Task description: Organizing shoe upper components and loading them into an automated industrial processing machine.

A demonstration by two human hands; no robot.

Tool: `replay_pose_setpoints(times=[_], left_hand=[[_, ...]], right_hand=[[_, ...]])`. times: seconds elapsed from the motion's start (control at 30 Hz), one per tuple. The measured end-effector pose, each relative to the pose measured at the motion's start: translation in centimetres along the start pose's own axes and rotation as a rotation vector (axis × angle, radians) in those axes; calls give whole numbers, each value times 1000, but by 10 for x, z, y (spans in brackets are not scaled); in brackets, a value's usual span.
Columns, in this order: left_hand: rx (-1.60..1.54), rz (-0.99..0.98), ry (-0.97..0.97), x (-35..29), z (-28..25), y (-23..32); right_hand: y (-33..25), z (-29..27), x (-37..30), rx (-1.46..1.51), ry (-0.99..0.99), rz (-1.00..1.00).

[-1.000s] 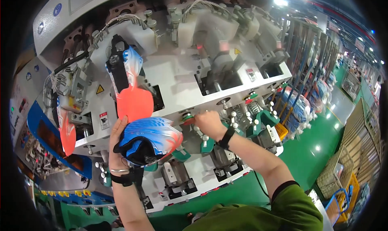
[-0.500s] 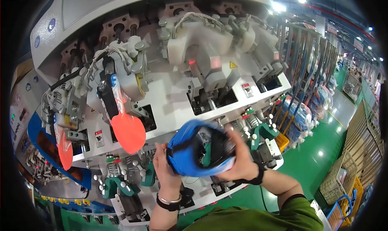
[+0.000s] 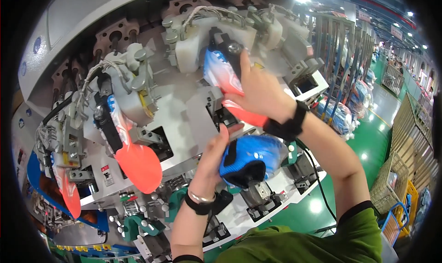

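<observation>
Around the hands stands a large white machine [image 3: 189,127], its row of pale clamp blocks, cables and metal posts crowding the space ahead. A blue shoe upper [image 3: 269,153] sits low in front of the person, tilted with its dark opening facing up, just beside the left hand [image 3: 212,156]; whether that hand grips it cannot be told, since its lower fingers are hidden. The right hand [image 3: 264,90] lies over a white, blue and red shoe upper [image 3: 215,69] at the middle station, index finger stretched along a black clamp [image 3: 225,44] and thumb spread over the upper; its other fingers are out of sight, so a grasp cannot be confirmed. That hand and wrist cover much of this upper's red part. To the left, another red-tipped upper [image 3: 138,166] hangs at its station, and a further one [image 3: 69,198] stands at the far left, partly behind metal parts. Green clamps [image 3: 140,226] line the lower front, some blocked by the forearms. On the right, metal racks [image 3: 338,51] with wrapped bundles and wicker baskets [image 3: 389,184] blur toward the dark rim.
</observation>
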State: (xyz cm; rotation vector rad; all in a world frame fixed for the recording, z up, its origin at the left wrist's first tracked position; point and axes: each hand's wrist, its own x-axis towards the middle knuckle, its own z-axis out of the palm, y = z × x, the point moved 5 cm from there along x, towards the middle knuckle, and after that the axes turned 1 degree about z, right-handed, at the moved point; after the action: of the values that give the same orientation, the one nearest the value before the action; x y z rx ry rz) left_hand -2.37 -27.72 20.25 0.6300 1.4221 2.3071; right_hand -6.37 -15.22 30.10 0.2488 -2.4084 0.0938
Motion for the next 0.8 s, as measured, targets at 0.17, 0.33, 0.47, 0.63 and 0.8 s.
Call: replay_pose_setpoints(times=[0.17,0.33,0.47,0.63,0.8], left_hand=[[56,-131,-147,53,-11,-31],[231,221,117,52,-2,-23],[158,200,207,55,24,-27],[-90,403,400,20,40,-48],[714,369,393,51,102,-116]], right_hand=[[41,1,-68,638,-15,-241],[147,75,-109,48,-316,-52],[182,111,-108,4,-280,7],[176,26,-162,474,-21,-198],[172,1,-189,840,207,-482]])
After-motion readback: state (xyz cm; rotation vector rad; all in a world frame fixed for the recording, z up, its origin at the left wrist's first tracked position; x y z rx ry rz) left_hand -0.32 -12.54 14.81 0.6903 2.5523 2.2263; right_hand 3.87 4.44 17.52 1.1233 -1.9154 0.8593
